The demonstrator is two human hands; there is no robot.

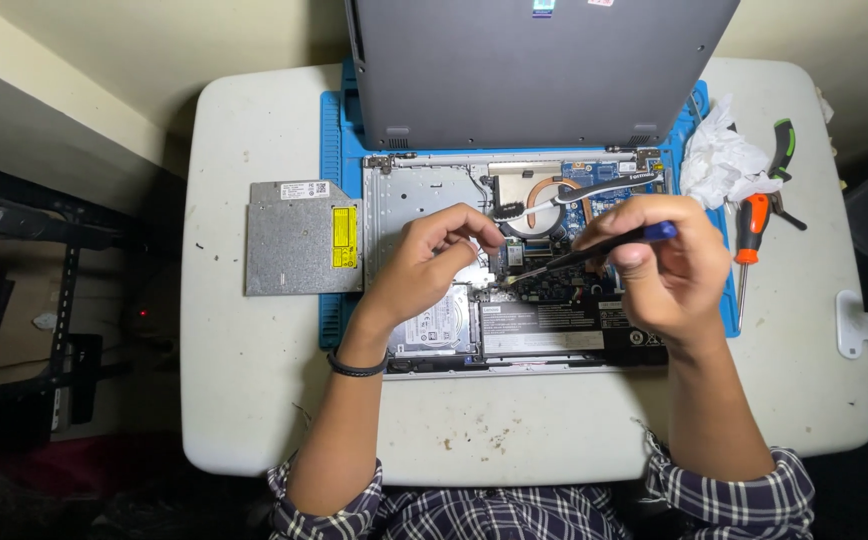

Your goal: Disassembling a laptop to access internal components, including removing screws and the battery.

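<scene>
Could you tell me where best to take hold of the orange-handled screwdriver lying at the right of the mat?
Probably by the orange handle of the screwdriver, coming from above. The handle is thick and lies free on the table; the thin shaft points toward the person, and crumpled tissue crowds its top.

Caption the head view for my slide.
Right hand holds a screwdriver over an opened laptop; left hand steadies nearby.

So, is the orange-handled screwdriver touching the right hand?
Apart. The head view shows the orange-handled screwdriver lying on the table, with blue mat visible between it and the right hand.
</scene>
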